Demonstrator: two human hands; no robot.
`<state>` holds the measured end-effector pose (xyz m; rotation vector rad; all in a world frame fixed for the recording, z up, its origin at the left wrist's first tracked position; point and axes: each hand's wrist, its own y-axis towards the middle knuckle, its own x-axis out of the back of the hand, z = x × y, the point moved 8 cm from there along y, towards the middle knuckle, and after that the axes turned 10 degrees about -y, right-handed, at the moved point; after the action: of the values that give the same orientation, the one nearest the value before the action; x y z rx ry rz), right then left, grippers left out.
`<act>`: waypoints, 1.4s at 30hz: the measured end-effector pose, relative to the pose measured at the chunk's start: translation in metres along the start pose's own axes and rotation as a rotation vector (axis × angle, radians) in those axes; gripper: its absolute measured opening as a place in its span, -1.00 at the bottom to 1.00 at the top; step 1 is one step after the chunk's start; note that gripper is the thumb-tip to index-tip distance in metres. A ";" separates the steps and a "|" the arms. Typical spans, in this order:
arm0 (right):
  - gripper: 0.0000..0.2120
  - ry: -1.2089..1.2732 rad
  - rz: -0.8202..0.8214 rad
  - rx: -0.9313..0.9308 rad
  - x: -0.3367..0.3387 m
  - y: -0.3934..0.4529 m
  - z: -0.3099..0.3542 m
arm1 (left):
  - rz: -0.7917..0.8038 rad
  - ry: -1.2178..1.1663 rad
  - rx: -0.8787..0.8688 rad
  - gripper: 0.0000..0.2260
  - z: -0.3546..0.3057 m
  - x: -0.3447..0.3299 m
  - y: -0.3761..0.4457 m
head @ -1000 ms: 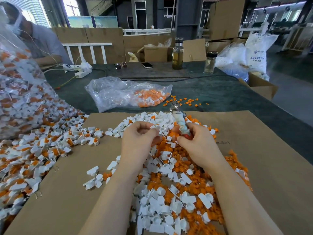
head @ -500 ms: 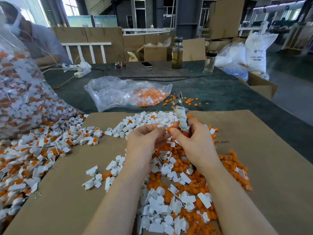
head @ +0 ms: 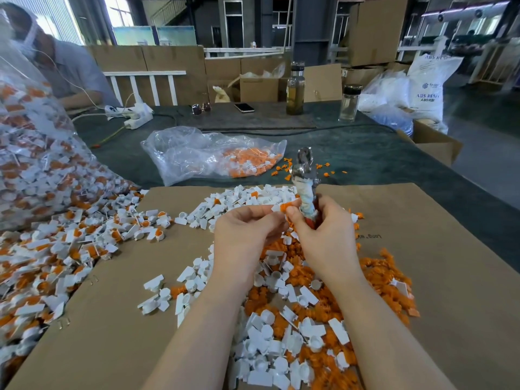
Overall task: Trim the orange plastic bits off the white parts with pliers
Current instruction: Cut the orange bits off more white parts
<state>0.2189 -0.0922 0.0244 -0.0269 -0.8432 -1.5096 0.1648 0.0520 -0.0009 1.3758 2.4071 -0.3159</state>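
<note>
My right hand (head: 323, 235) grips the pliers (head: 305, 181) by their cloth-wrapped handles, with the metal jaws pointing up and away. My left hand (head: 244, 235) pinches a small white part with an orange bit (head: 282, 207) at its fingertips, and my right thumb touches it too. Both hands hover over a mixed heap of white parts and orange offcuts (head: 295, 319) on a cardboard sheet (head: 112, 333). The pliers' jaws are apart from the held part.
A heap of untrimmed white-and-orange parts (head: 56, 249) spills from a big clear bag (head: 36, 164) at left. A smaller clear bag (head: 213, 156) lies beyond the cardboard. Two bottles (head: 295, 88), a phone (head: 244, 107), a power strip (head: 135, 115) and boxes stand farther back. A seated person (head: 64, 68) works at far left.
Both hands have risen from the heap and drawn together. My left hand has brought a part up to my right thumb, and the pliers now stand more upright.
</note>
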 end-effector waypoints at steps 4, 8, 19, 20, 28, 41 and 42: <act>-0.85 -0.033 -0.050 -0.001 0.004 -0.001 0.000 | -0.007 0.038 -0.049 -0.94 -0.004 -0.002 -0.002; -0.81 -0.088 -0.046 0.022 0.002 -0.002 0.004 | -0.026 0.083 -0.095 -0.95 -0.008 -0.003 -0.004; -0.85 -0.094 -0.004 0.010 0.000 -0.001 0.004 | -0.053 0.258 -0.249 -0.85 -0.021 -0.004 -0.008; -0.84 -0.096 -0.004 0.012 0.000 -0.001 0.005 | -0.050 0.265 -0.262 -0.83 -0.022 -0.005 -0.009; -0.84 -0.125 -0.012 0.029 0.001 -0.002 0.008 | -0.027 0.307 -0.308 -0.81 -0.025 -0.008 -0.011; -0.89 -0.092 0.094 0.057 -0.005 0.000 0.007 | -0.081 0.314 -0.269 -0.87 -0.018 -0.001 -0.002; -0.92 -0.091 0.114 0.060 -0.006 0.000 0.007 | -0.090 0.326 -0.265 -0.87 -0.017 0.001 -0.002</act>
<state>0.2168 -0.0837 0.0263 -0.0986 -0.9433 -1.3838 0.1598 0.0580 0.0147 1.2811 2.6560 0.2177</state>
